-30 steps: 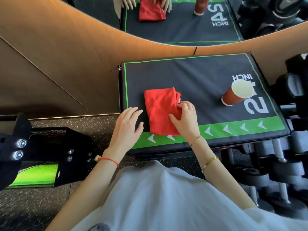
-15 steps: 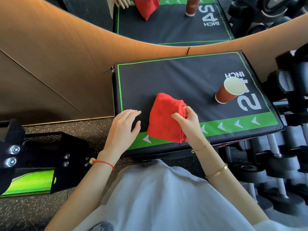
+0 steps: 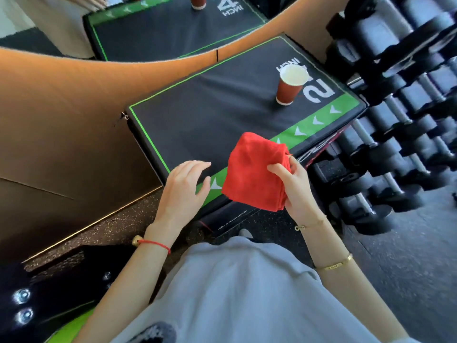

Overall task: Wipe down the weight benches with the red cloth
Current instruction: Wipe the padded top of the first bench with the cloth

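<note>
Right hand [image 3: 298, 186] pinched folded red cloth [image 3: 254, 169] at 6 o'clock off the pad [image 3: 197, 112], left hand [image 3: 181, 188] loose and empty; should've kept folds stacked, avoided the cup [image 3: 289, 86] at 1

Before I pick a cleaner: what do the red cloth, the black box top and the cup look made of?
Red cloth: soft, matte, folded fabric, probably microfibre. Box top: smooth black vinyl-like cover with faint sheen and stitched green edging. Cup: red paper, seemingly ribbed, with a white inside.
</note>
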A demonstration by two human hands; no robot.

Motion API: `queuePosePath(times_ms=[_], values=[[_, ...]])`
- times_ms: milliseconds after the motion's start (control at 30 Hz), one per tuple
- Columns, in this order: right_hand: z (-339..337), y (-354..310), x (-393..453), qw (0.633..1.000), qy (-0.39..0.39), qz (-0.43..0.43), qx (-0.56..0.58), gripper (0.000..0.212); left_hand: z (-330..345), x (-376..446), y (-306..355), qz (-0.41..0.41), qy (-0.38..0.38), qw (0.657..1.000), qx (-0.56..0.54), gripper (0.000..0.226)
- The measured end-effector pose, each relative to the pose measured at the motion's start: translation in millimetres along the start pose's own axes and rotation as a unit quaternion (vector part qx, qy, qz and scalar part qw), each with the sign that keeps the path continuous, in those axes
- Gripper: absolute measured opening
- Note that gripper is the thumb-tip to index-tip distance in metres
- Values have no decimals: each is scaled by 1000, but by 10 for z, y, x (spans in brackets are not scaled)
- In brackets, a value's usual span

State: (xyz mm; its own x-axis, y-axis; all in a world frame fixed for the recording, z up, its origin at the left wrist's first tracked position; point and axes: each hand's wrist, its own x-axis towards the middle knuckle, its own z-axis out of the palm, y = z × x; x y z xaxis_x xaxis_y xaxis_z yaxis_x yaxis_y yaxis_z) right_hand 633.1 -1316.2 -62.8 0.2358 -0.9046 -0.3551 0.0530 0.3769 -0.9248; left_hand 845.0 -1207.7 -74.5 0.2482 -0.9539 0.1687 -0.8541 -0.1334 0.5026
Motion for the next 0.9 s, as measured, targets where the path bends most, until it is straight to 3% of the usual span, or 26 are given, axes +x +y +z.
queuePosePath(times_ms=[133, 333, 533, 733, 900], values=[[-147, 135, -505, 997, 74, -10, 28, 35, -2, -93, 65, 72, -37, 997, -11, 30], [-427, 536, -1345, 976, 211, 1, 55, 28, 96, -302, 392, 202, -144, 968, -41, 31], [-646, 910, -2240, 933, 339, -5, 120, 21, 283, -632, 781, 312, -225, 921, -64, 31], [-846, 1209, -3170, 872, 448, -37, 196, 32, 492, -1084, 1315, 443, -280, 847, -85, 29], [-1047, 1517, -3988, 819, 522, -54, 232, 26, 652, -1679, 1848, 521, -312, 789, -96, 29]])
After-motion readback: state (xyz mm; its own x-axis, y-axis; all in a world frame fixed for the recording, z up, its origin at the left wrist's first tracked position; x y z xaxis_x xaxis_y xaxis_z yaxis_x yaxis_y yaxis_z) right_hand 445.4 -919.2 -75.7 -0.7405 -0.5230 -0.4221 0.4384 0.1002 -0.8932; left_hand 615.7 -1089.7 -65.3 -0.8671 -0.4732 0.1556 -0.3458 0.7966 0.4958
